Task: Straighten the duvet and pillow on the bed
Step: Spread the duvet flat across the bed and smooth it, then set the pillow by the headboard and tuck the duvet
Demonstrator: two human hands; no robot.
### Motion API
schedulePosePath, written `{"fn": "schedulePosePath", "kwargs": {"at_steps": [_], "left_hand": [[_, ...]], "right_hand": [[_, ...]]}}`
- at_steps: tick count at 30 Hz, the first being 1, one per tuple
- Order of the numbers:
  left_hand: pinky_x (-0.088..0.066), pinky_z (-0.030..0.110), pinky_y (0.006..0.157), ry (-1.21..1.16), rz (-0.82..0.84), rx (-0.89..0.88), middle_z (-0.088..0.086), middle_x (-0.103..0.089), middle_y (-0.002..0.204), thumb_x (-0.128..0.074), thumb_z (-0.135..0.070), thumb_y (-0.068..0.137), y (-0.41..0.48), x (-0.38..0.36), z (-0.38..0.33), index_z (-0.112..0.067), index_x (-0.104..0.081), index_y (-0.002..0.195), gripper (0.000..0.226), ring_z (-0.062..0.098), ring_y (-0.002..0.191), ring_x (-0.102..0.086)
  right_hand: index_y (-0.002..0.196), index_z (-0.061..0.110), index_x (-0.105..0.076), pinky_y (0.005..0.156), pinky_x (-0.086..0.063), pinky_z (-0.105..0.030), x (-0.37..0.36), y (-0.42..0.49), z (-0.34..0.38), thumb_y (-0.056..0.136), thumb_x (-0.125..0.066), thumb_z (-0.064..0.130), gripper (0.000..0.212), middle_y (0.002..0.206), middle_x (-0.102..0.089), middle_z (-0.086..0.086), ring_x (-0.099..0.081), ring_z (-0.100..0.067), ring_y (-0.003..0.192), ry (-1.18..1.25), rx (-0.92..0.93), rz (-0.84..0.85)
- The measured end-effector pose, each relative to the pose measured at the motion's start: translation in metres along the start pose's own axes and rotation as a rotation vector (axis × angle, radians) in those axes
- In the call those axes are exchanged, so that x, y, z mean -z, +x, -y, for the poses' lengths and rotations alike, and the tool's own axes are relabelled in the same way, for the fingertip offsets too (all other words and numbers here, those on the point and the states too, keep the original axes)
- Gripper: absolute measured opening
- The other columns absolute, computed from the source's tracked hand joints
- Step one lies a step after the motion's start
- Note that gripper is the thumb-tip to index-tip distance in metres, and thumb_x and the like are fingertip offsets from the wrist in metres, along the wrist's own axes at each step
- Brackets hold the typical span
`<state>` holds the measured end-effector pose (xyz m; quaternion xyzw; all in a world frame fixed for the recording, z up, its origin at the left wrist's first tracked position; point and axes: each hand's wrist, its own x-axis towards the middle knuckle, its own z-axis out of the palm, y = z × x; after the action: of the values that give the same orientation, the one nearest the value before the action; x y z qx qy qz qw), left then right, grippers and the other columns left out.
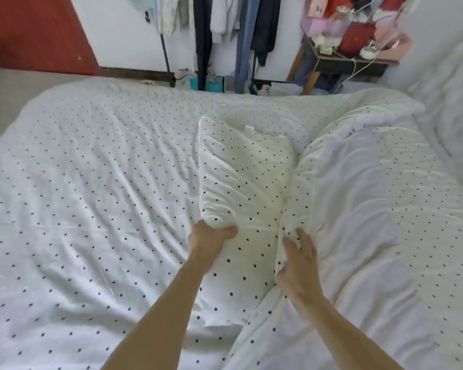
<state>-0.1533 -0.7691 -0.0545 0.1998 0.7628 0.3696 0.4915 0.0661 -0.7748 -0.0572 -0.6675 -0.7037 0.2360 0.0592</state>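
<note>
A white pillow [245,177] with small dark dots lies lengthwise in the middle of the bed, pointing away from me. My left hand [209,243] grips its near left corner, fingers curled into the fabric. To the right lies the bunched duvet [372,214], same dotted white cloth, folded back so its plain underside shows. My right hand [298,265] pinches the duvet's edge where it meets the pillow's right side. The dotted sheet [86,198] covers the left half of the bed, wrinkled.
Beyond the bed's far edge stands a clothes rack [225,36] with hanging garments. A dark side table [350,62] at the back right holds a red bag, bottles and cables. A red door [38,33] is at the back left. More white bedding [444,97] piles at the right.
</note>
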Motion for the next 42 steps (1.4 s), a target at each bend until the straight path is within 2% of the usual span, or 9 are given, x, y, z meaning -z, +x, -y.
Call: {"fn": "schedulePosePath", "kwargs": {"at_steps": [6, 8, 16, 20, 24, 27, 32, 35, 42], "left_hand": [[-0.053, 0.037, 0.082, 0.335, -0.144, -0.171, 0.004, -0.066, 0.114, -0.089, -0.034, 0.066, -0.063, 0.095, -0.136, -0.016, -0.054, 0.134, 0.079, 0.028, 0.101, -0.062], [-0.051, 0.035, 0.076, 0.493, -0.183, -0.234, -0.001, -0.065, 0.098, -0.084, -0.027, 0.068, -0.086, 0.117, -0.170, -0.021, -0.058, 0.111, 0.050, 0.025, 0.090, -0.060], [-0.051, 0.035, 0.072, 0.762, -0.297, -0.507, 0.000, -0.065, 0.093, -0.068, -0.016, 0.076, -0.222, 0.103, -0.243, -0.025, -0.062, 0.116, 0.042, 0.026, 0.087, -0.058], [-0.060, 0.042, 0.078, 0.443, -0.145, -0.495, -0.001, -0.073, 0.084, -0.079, -0.016, 0.055, -0.288, 0.075, -0.253, -0.025, -0.070, 0.095, 0.042, 0.025, 0.084, -0.069], [-0.062, 0.040, 0.078, 0.030, 0.069, -0.467, 0.004, -0.077, 0.086, -0.086, 0.002, 0.056, -0.364, 0.007, -0.236, -0.014, -0.073, 0.093, 0.042, 0.027, 0.082, -0.074], [-0.063, 0.043, 0.077, -0.141, 0.207, -0.414, 0.008, -0.078, 0.088, -0.087, 0.004, 0.054, -0.417, -0.074, -0.215, -0.008, -0.074, 0.098, 0.048, 0.030, 0.081, -0.076], [-0.061, 0.036, 0.067, -0.241, 0.309, -0.319, 0.009, -0.078, 0.090, -0.087, 0.001, 0.057, -0.491, -0.225, -0.167, -0.010, -0.069, 0.096, 0.045, 0.029, 0.081, -0.075], [-0.060, 0.034, 0.065, -0.205, 0.304, -0.279, 0.007, -0.078, 0.087, -0.087, -0.004, 0.058, -0.509, -0.295, -0.133, -0.011, -0.071, 0.093, 0.039, 0.027, 0.079, -0.075], [-0.062, 0.038, 0.069, -0.230, 0.218, -0.074, 0.009, -0.078, 0.090, -0.089, -0.034, 0.060, -0.510, -0.410, -0.083, -0.011, -0.071, 0.100, 0.050, 0.032, 0.081, -0.075]], "right_hand": [[0.155, 0.011, -0.033, 0.123, -0.025, -0.038, 0.047, -0.012, 0.036, 0.096, -0.056, 0.019, 0.063, 0.168, -0.011, -0.012, -0.012, -0.032, 0.155, 0.021, -0.134, 0.291], [0.156, 0.015, -0.030, 0.119, -0.032, -0.039, 0.053, -0.017, 0.047, 0.095, -0.055, 0.033, 0.068, 0.166, -0.020, -0.012, -0.023, -0.032, 0.151, 0.033, -0.132, 0.410], [0.152, 0.019, -0.037, 0.096, -0.039, -0.032, 0.148, -0.055, 0.084, 0.096, -0.046, 0.064, 0.073, 0.152, -0.046, -0.007, -0.046, -0.026, 0.137, 0.386, -0.146, 0.375], [0.098, 0.036, -0.055, 0.078, -0.036, -0.034, 0.190, -0.076, 0.029, 0.057, -0.027, 0.106, 0.086, 0.093, -0.053, 0.006, -0.054, -0.013, 0.085, 0.534, -0.169, 0.280], [0.155, 0.020, -0.034, 0.114, -0.031, -0.045, 0.247, -0.130, -0.068, 0.080, -0.038, 0.089, 0.102, 0.155, -0.041, -0.003, -0.038, -0.028, 0.142, 0.756, -0.348, 0.206], [0.159, 0.022, -0.025, 0.119, -0.022, -0.053, 0.297, -0.187, -0.163, 0.089, -0.039, 0.079, 0.091, 0.165, -0.027, -0.008, -0.027, -0.033, 0.150, 0.893, -0.471, 0.152], [0.131, 0.024, -0.064, 0.107, -0.047, -0.055, 0.354, -0.266, -0.337, 0.071, -0.051, 0.092, 0.091, 0.121, -0.074, -0.004, -0.070, -0.032, 0.112, 1.006, -0.510, 0.165], [0.119, 0.014, -0.068, 0.093, -0.056, -0.049, 0.367, -0.295, -0.431, 0.050, -0.077, 0.087, 0.100, 0.109, -0.076, -0.008, -0.072, -0.033, 0.098, 1.023, -0.670, 0.021], [0.098, 0.009, -0.070, 0.063, -0.051, -0.033, 0.429, -0.308, -0.541, 0.066, -0.088, 0.056, 0.059, 0.096, -0.075, -0.011, -0.070, -0.027, 0.083, 0.881, -0.680, -0.271]]}}
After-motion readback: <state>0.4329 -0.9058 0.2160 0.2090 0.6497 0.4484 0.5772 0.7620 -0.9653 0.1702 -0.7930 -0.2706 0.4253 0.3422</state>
